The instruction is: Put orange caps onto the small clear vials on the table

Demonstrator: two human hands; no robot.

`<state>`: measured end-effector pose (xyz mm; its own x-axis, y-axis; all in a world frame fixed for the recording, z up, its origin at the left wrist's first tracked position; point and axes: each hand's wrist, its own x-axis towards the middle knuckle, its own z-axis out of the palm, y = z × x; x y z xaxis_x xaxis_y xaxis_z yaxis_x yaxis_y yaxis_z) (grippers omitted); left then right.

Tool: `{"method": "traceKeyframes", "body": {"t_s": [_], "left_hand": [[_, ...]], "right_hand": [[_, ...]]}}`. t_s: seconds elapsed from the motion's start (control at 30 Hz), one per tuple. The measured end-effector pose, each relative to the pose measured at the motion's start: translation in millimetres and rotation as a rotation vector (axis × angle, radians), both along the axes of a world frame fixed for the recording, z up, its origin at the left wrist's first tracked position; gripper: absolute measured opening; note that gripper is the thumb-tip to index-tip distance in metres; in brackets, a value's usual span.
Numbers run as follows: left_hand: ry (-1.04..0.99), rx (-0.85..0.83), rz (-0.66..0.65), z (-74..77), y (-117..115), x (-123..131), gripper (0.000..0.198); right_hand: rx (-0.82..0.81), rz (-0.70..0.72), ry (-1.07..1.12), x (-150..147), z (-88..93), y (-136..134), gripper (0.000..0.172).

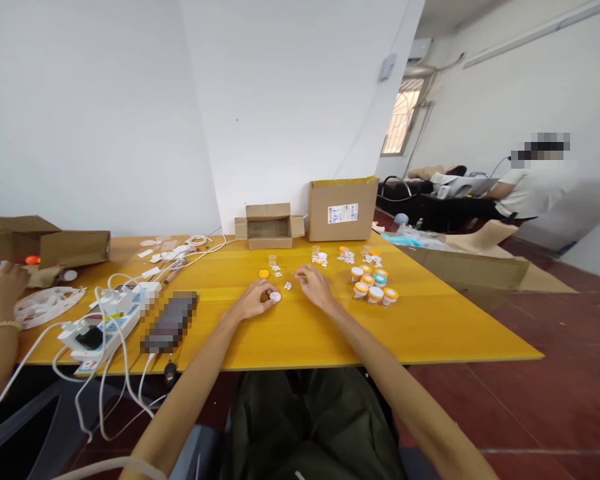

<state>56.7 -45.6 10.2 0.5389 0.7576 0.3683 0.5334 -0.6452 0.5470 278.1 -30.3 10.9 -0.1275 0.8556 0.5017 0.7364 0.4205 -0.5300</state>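
1. The left hand (253,301) is laid on the yellow table (430,327) with its fingers curled. The fingertips touch a small white cap (275,297). Whether the cap is pinched or only touched cannot be told.
2. The right hand (314,285) is held just beside it, low over the board, with the fingers drawn together. Something tiny may be nipped between them, but it is too small to be made out.
3. The white cap is found near the middle of the table, between the two hands. White scraps (288,285) lie just beside it, and a yellow cap (264,273) lies a little farther back.
4. The white cap is judged to be light, stiff plastic, smooth and not fragile. On the glossy board it is likely to slide or skid away if pressed from one side only.
5. It is judged best taken by the rim, with thumb and forefinger on opposite edges. The flat top gives little purchase.
6. A cluster of small jars (373,285) with orange and teal lids stands near the right hand. An open cardboard box (269,227) and a closed box (343,210) are set at the far edge.
7. A power strip (105,327) with white cables lies well to the left, and a co-worker's hand (0,288) is seen at the left edge.
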Motion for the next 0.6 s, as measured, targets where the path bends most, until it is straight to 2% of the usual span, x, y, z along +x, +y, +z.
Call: {"method": "traceKeyframes", "body": {"t_s": [0.13,0.27,0.4,0.6], "left_hand": [[0.023,0.009,0.008,0.1,-1,-1,0.018],[0.045,0.030,0.009,1.8,-2,0,0.016],[0.055,0.034,0.021,3.5,-3,1,0.015],[0.044,0.034,0.043,4.8,-5,1,0.016]], "right_hand": [[-0.100,-0.113,-0.088,2,1.6,9,0.015],[-0.118,-0.157,-0.179,-5,2.6,17,0.016],[-0.109,-0.113,-0.314,-10,-0.1,26,0.023],[-0.023,0.033,-0.480,-13,-6.2,40,0.029]]}}
